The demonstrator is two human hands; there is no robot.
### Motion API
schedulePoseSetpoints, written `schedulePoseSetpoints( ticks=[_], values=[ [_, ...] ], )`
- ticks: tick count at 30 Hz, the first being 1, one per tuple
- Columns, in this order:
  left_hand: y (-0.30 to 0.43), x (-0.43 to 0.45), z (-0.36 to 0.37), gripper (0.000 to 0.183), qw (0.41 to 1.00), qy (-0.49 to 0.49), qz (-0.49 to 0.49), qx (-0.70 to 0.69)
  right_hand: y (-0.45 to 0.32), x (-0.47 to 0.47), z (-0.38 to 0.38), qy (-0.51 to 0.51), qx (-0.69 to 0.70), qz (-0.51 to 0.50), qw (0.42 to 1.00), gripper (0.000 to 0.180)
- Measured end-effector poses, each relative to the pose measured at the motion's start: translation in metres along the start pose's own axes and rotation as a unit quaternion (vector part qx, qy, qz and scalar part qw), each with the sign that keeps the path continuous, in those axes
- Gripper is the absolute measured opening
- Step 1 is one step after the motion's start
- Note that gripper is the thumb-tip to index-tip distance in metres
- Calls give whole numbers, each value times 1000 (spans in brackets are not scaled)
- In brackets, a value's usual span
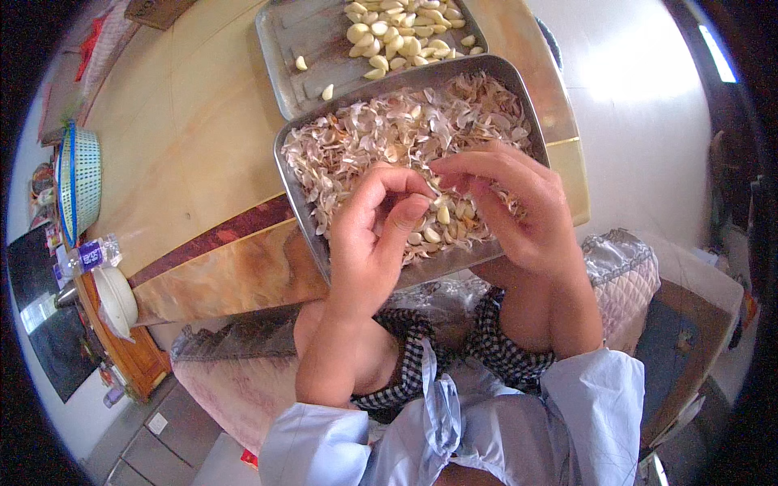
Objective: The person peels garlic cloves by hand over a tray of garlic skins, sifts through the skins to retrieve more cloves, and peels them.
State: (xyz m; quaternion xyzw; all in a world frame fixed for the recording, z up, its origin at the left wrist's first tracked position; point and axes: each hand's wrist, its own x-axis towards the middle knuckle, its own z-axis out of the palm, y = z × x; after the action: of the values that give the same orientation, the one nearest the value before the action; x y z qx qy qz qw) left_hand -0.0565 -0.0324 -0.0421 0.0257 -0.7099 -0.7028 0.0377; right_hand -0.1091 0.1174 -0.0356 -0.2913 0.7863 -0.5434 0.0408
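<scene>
Both of my hands are over a metal tray (304, 228) filled with papery garlic skins (389, 130). The thumb and index finger of my left hand (371, 225) pinch what looks like a small garlic clove, mostly hidden at the fingertips. My right hand (516, 206) is just beside it, fingers bent and tips close to the left ones; whether it grips a bit of skin is hidden. Below the fingertips, pale garlic cloves (431, 235) lie among the skins. Behind, a second metal tray (279, 54) holds many peeled garlic cloves (401, 36), two of them apart on its left side.
The trays rest on a marble-patterned table (194, 133), the near one at its front edge above my knees. At the left are a plastic basket (79, 182) with a blue rim, a clear plastic bottle (97, 254) and a white bowl (115, 297). A quilted seat cover (243, 383) lies below.
</scene>
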Motion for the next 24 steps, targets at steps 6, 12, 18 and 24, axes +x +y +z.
schedulePoseSetpoints(
  ticks=[6,12,18,24],
  values=[
    [3,-10,11,24,972,2,-55,-229,-12,-2,11,-6,185,14,983,27],
    [6,-14,9,18,982,19,24,-187,-12,-3,12,44,127,-30,990,20],
    [4,-14,9,20,993,61,84,-57,-13,-4,12,40,39,-86,995,16],
    [-4,-9,-2,23,971,22,213,111,-10,-3,5,-25,28,-88,995,17]
  ],
)
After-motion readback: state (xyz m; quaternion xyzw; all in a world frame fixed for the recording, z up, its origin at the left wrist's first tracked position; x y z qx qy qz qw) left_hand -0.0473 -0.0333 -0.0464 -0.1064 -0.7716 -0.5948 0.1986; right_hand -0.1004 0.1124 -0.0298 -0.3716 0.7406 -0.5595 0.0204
